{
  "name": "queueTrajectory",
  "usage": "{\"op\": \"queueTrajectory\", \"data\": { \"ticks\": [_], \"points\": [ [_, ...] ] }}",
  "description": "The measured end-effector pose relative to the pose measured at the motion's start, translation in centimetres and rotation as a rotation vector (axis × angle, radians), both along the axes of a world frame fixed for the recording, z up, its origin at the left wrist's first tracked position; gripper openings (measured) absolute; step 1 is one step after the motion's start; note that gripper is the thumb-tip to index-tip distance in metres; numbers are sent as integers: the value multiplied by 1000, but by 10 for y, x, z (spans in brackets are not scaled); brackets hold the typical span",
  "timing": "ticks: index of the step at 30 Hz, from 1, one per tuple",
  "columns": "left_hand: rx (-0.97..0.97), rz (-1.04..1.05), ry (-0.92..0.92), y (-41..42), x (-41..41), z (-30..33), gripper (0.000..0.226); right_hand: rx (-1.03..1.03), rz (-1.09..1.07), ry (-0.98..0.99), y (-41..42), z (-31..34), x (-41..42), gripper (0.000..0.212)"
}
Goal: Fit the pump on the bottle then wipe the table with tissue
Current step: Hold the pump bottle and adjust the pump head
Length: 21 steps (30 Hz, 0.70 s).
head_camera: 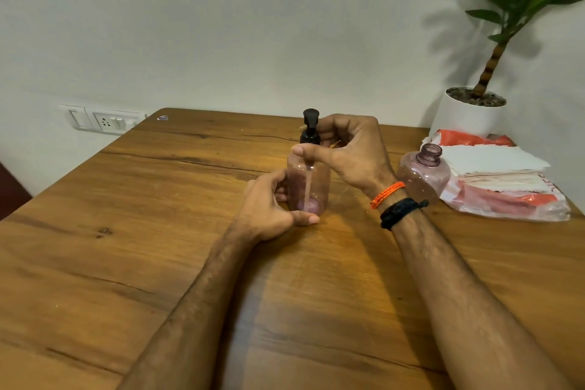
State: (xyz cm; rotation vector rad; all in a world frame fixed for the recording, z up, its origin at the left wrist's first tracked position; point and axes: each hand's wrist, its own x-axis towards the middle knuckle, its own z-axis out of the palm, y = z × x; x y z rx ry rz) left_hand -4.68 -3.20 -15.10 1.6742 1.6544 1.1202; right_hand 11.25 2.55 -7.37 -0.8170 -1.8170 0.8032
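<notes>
A left hand (272, 206) wraps the light, slick-looking pink bottle (308, 187) low down while right hand (348, 149) fingers pinch the rigid black pump (310, 128) collar.

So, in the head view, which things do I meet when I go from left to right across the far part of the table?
Wall socket → bottle with the black pump, held by both hands → second bottle, no pump → tissue stack on a plastic bag.
</notes>
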Motion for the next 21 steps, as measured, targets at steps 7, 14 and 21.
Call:
{"op": "queueTrajectory", "data": {
  "ticks": [7, 14, 21],
  "points": [
    [-8, 12, 1, 1, -1, -2, 82, -18, 86, -74, 2, 4, 5, 32],
    [4, 19, 9, 0, 1, -2, 85, -23, -8, -36, -1, 3, 0, 39],
    [-9, -8, -14, -1, 1, 1, 82, -128, 133, -25, 2, 7, 7, 33]
  ]
}}
